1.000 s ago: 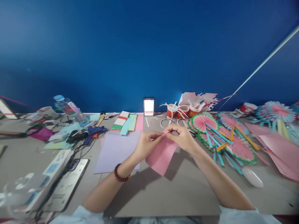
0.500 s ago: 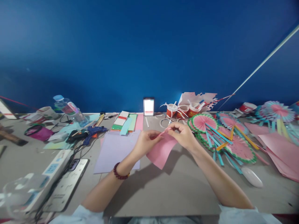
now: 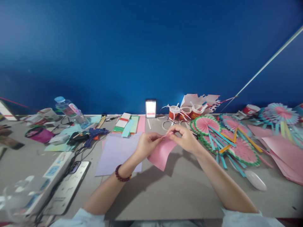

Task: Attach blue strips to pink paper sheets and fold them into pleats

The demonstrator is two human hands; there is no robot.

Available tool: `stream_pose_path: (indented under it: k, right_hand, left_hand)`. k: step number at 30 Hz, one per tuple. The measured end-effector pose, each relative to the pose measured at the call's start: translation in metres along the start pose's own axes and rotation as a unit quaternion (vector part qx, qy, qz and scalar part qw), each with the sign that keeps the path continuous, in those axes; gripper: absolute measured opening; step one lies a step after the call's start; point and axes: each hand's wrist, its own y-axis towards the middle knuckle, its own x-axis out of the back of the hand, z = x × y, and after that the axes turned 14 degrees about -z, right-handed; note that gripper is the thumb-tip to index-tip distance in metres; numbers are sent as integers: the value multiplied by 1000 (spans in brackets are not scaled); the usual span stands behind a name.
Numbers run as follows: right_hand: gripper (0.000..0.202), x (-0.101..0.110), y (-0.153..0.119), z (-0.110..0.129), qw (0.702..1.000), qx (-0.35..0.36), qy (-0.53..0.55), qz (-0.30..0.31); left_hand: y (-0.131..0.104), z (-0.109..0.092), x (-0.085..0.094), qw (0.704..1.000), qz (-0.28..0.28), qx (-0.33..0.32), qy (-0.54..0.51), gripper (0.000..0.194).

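Observation:
A pink sheet of paper (image 3: 162, 154) hangs between my two hands above the grey table (image 3: 175, 195), its lower corner pointing down. My left hand (image 3: 148, 145) pinches the sheet's top edge at the left, thumb and fingers together. At the right end of that edge, my right hand (image 3: 183, 138) grips the paper between thumb and fingertips. The top edge looks narrowly folded or gathered, mostly covered by the fingers. A lilac sheet (image 3: 115, 154) lies flat under and left of my left hand.
Watermelon-patterned paper fans (image 3: 243, 149) and pink sheets (image 3: 284, 154) lie to the right. Red cups (image 3: 174, 112) and a small lit screen (image 3: 151, 108) stand by the blue wall. Leftward are a glue gun (image 3: 92, 136), bottle (image 3: 71, 110), power strip (image 3: 53, 171) and phone (image 3: 68, 187).
My right hand has moved slightly left, nearer my left hand. The pink sheet has shifted a little left with its right side drawn in. At the far left edge, a brown shape has moved.

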Motion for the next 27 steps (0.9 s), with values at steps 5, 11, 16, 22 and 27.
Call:
stream_pose_path:
  k: [5,11,16,22,27]
  right_hand:
    - [20,3,-2,3,998,45,-31,4]
    - [16,2,-2,2,995,83,-56,7]
    - [14,4,0,2,996,67,-65,-12]
    - [12,5,0,2,997,54,-62,-10]
    - [13,5,0,2,997,49,-51,-9]
  left_hand:
    - [-2,2,2,998,15,-49,32,20]
    - [-3,-1,1,997,40,-53,42,24]
    - [-2,-2,1,996,50,-54,55,26]
    - [1,2,2,996,44,-40,64,29]
    - [2,4,2,998,45,-23,44,32]
